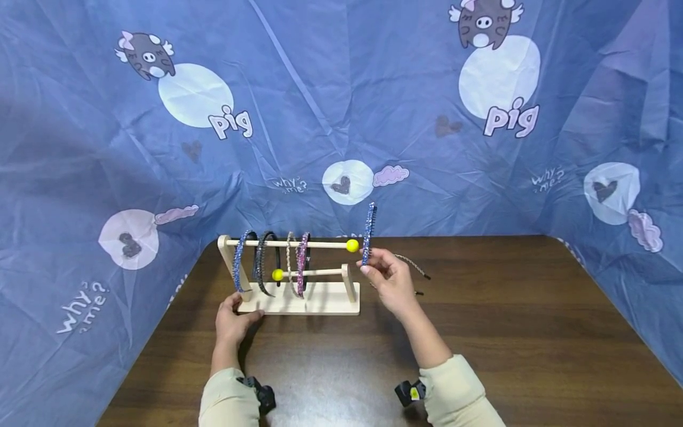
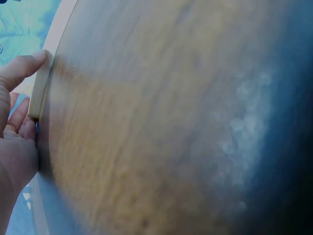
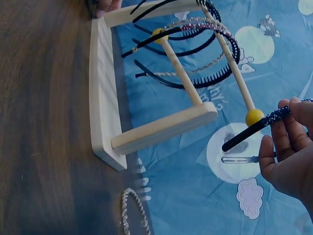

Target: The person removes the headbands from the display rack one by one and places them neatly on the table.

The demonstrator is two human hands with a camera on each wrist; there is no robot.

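My right hand (image 1: 395, 287) pinches a blue glittery headband (image 1: 369, 228) with comb teeth, held upright just beyond the yellow ball (image 1: 353, 245) that caps a wooden stand's upper rod. In the right wrist view, one end of this headband (image 3: 244, 137) shows beside the yellow ball (image 3: 254, 117). My left hand (image 1: 232, 326) grips the left end of the stand's base (image 1: 304, 303), thumb along its front edge (image 2: 41, 83). On the stand's rods hang several headbands: a blue one (image 1: 238, 261), a black one (image 1: 259, 264), a braided one (image 1: 289, 255) and a pink one (image 1: 301, 261).
Behind my right hand, a braided headband (image 1: 413, 265) lies on the brown wooden table (image 1: 507, 332). A second yellow ball (image 1: 277, 274) caps the lower rod, which a short post (image 1: 348, 283) carries. Blue printed cloth (image 1: 299, 118) hangs around the table's back and sides.
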